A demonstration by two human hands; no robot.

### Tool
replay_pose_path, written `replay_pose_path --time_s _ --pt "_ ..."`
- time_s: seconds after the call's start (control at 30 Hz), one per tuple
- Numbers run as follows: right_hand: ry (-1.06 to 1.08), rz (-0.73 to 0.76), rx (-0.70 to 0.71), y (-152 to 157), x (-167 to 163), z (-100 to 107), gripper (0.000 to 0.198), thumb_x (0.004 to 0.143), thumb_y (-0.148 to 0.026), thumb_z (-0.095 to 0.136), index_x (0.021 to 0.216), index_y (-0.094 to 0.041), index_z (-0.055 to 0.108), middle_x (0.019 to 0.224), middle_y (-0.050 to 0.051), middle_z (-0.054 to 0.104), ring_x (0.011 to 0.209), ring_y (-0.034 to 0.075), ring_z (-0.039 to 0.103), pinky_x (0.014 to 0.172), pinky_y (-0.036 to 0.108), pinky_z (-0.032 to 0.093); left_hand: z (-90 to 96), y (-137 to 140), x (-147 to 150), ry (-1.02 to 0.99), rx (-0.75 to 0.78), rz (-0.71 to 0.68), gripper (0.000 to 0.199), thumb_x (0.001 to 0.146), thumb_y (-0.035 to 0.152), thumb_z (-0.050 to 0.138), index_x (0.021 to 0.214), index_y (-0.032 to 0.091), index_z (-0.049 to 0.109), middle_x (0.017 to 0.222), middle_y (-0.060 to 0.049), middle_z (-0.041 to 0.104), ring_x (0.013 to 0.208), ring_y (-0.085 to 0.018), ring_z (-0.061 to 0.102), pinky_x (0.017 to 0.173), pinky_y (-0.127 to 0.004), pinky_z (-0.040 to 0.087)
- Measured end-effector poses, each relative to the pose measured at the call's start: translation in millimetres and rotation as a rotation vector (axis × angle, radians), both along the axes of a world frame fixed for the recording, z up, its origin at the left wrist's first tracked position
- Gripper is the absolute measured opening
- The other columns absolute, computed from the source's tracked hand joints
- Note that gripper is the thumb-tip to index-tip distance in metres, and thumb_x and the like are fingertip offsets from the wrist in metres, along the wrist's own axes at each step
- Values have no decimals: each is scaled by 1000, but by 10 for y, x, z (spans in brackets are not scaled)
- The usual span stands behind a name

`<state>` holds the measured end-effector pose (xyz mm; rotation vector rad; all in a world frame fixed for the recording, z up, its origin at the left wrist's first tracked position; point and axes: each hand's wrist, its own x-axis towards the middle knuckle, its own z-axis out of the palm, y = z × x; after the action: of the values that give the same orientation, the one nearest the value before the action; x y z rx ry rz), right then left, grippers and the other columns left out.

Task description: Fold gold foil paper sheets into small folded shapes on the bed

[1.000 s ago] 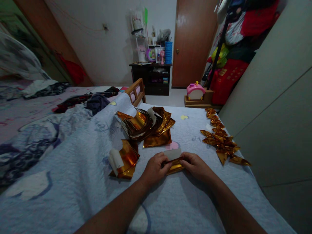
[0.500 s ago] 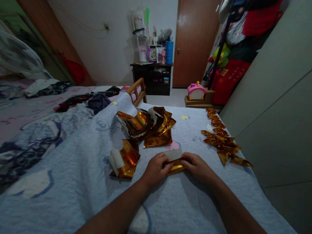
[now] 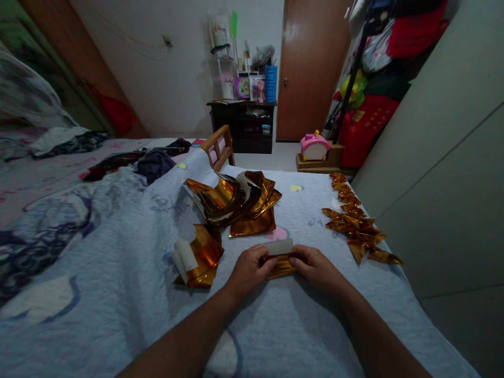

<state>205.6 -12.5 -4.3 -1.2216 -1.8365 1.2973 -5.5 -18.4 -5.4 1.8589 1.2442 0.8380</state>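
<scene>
Between my hands, low over the bed cover, is a sheet of gold foil paper [image 3: 281,266], partly folded over, with its pale back showing along the far edge. My left hand [image 3: 251,268] pinches its left end, thumb on the gold face. At the right end, my right hand [image 3: 315,265] grips it the same way. Left of my hands lies a small curled stack of gold foil sheets [image 3: 205,255]. Beyond it sits a larger fanned pile of gold foil sheets [image 3: 232,197]. Folded gold foil pieces [image 3: 356,226] lie in a row along the right edge.
A light blue quilt [image 3: 157,315] covers the bed, with rumpled dark clothes [image 3: 155,165] at the left. A wooden rail [image 3: 218,147] stands at the far end. Behind are a dark cabinet [image 3: 220,118], a door [image 3: 315,68] and a pink toy [image 3: 315,147]. A pale cupboard [image 3: 444,184] flanks the right side.
The folded gold flap between my hands looks slightly flatter, and my fingers have shifted a little along it. The whole view has moved slightly; the piles lie as before.
</scene>
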Motion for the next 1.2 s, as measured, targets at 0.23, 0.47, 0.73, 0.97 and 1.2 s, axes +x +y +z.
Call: replay_pose_path --time_s 0.23,0.47,0.73,0.97,1.2 --pt "-5 -32 11 -11 -6 16 26 86 -20 52 103 -17 71 95 7 73 86 21 66 82 33 50 -22 19 5 -29 -31 8 17 89 27 60 85 17 73 84 -4 71 82 -20 64 74 -29 46" --pt "-23 -102 63 -1 10 5 19 86 -25 52 91 -18 69 83 5 70 78 20 63 74 31 48 -23 38 -5 -45 -6 -4 17 87 27 61 96 17 71 92 -5 70 87 -20 63 78 -29 47" --pt "-68 -109 101 18 34 -50 19 85 -26 50 87 -18 67 81 5 68 77 19 61 72 30 46 -30 47 -8 -23 -12 30 9 82 21 58 76 18 63 80 -2 64 77 -17 59 71 -27 42" --pt "-105 -103 96 8 19 -11 17 84 -27 50 84 -19 65 78 4 67 75 19 61 72 31 46 -40 56 -3 -8 -3 20 8 82 19 57 76 18 63 78 -1 63 75 -17 58 69 -27 41" --pt "-99 -113 108 16 21 -13 17 84 -29 51 82 -20 64 77 4 67 74 20 60 70 31 44 -34 60 -5 26 52 20 8 85 18 58 86 19 65 86 -3 65 80 -18 60 74 -29 45"
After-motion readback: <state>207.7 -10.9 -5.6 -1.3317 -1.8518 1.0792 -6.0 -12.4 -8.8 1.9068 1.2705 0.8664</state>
